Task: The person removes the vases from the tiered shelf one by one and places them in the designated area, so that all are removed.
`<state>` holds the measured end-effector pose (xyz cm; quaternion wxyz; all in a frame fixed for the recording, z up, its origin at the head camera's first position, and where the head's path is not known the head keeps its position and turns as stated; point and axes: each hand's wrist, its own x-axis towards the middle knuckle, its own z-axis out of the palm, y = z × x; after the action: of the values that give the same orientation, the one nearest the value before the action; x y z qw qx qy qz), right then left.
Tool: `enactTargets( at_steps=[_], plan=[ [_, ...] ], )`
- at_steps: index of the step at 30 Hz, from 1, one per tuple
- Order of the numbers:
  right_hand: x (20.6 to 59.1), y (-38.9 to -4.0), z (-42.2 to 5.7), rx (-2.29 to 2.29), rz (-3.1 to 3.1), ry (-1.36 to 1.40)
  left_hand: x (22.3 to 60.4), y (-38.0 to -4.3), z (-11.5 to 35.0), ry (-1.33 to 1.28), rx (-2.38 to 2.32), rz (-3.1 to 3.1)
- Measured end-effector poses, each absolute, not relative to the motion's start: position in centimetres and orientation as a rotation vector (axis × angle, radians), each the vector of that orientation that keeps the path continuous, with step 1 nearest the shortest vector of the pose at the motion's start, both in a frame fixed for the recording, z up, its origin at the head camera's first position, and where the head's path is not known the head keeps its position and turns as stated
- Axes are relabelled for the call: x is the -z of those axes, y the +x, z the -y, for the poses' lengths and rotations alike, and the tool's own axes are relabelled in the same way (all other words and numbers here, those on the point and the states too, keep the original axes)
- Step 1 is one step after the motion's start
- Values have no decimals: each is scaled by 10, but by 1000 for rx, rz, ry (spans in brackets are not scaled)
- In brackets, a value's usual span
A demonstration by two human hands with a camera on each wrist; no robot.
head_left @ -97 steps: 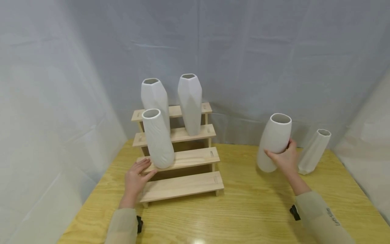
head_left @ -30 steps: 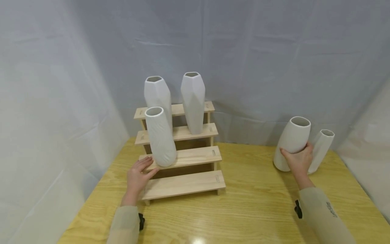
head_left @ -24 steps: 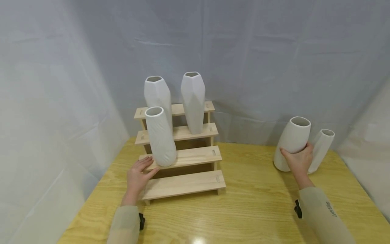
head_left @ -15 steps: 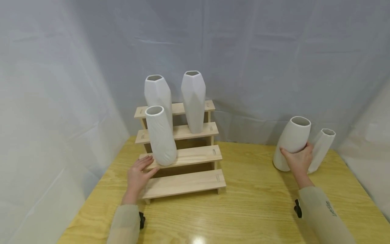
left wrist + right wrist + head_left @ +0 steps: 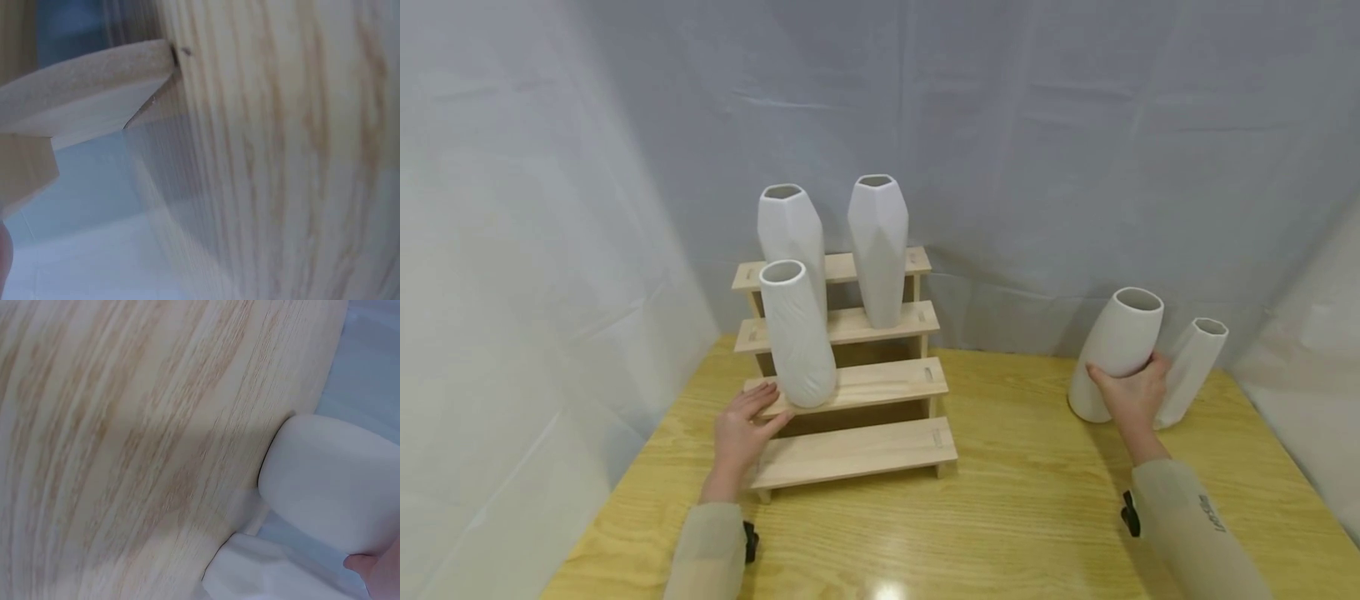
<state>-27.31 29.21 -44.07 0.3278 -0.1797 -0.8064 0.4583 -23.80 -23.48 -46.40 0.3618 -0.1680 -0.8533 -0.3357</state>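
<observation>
My right hand grips a wide, smooth white vase around its side, thumb in front and fingers behind. In the right wrist view this vase stands on the table beside a slimmer faceted vase, with a narrow gap at their bases. My left hand rests at the left end of a wooden stepped stand, fingers extended on the second board from the bottom. Just right of those fingers stands a white vase with wavy relief. The left wrist view shows the stand's end.
Two angular white vases, one left and one right, stand higher on the stand behind the wavy one. The lowest board bears nothing. A grey-white curtain encloses the wooden table at the back and sides.
Over three seconds my right hand has moved the wide vase right, close to the faceted vase; in the last half second it shifts slightly left. The left hand stays at the stand.
</observation>
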Motion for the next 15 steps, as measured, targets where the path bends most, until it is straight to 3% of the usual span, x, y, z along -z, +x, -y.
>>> enactTargets(
  at_steps=[15],
  plan=[
    [440, -273, -293, -1221, 2131, -438, 466, -240, 235, -422, 875, 2197]
  ],
)
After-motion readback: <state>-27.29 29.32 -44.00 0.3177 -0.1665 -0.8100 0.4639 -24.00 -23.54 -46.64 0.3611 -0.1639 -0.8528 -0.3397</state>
